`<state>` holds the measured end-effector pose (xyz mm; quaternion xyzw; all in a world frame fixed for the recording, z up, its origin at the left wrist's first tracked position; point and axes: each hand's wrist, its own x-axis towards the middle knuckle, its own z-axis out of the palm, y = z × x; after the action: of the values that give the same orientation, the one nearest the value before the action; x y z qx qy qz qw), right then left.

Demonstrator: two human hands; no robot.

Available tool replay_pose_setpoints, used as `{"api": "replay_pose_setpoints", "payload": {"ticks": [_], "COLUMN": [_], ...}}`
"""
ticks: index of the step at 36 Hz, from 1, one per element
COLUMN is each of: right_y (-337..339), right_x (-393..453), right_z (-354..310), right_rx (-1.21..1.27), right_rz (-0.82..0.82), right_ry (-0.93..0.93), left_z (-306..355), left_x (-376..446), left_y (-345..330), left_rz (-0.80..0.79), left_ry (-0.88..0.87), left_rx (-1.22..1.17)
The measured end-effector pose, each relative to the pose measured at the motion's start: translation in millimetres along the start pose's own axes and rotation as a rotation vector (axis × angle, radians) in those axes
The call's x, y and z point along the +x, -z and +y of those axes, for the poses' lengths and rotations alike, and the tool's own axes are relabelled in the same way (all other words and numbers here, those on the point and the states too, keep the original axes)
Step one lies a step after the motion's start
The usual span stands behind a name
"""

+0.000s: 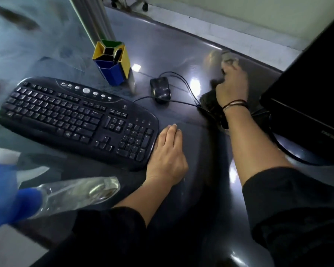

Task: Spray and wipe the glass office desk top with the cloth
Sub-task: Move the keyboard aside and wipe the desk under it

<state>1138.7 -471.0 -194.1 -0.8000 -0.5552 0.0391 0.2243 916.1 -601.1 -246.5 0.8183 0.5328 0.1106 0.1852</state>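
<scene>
Right hand point(232, 84) grips cloth point(210, 102), wiping counter point(181, 54) by monitor point(312, 97); left hand point(167, 157) flat, bracing beside keyboard point(75, 116).

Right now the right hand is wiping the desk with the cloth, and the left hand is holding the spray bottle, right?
Not quite. The head view shows the left hand resting flat on the glass desk beside the keyboard, holding nothing. The spray bottle lies apart from it, at the near left. The right hand is indeed wiping with the cloth.
</scene>
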Motion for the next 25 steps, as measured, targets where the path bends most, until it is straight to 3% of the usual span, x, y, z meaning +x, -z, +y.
{"api": "replay_pose_setpoints", "payload": {"ticks": [2, 5, 8, 13, 16, 20, 25], "right_y": [6.2, 17.9, 20.4, -2.8, -13.1, -8.6, 38.0], "right_x": [-26.2, -83.5, -125.6, -147.7, -162.0, -227.3, -366.0], "right_z": [-8.3, -33.3, -40.7, -50.8, -65.1, -73.1, -36.2], "right_rx": [0.023, 0.04, 0.084, 0.056, -0.016, -0.029, 0.024], "right_rz": [0.085, 0.072, 0.019, -0.27, -0.299, -0.404, -0.509], "right_ry": [0.201, 0.443, 0.461, 0.37, 0.355, 0.411, 0.664], "left_z": [2.0, 3.3, 2.4, 10.5, 15.2, 10.5, 8.6], "left_x": [-0.1, -3.1, -11.3, -41.3, -76.0, -121.8, -170.6], "left_y": [1.5, 8.1, 19.7, 50.4, 59.6, 59.7, 66.5], "left_rz": [0.004, 0.019, 0.085, 0.281, 0.342, 0.264, 0.143], "left_ry": [0.002, 0.007, 0.016, 0.061, 0.102, 0.129, 0.207], "left_rx": [-0.013, -0.086, -0.238, -0.432, -0.467, -0.487, -0.454]}}
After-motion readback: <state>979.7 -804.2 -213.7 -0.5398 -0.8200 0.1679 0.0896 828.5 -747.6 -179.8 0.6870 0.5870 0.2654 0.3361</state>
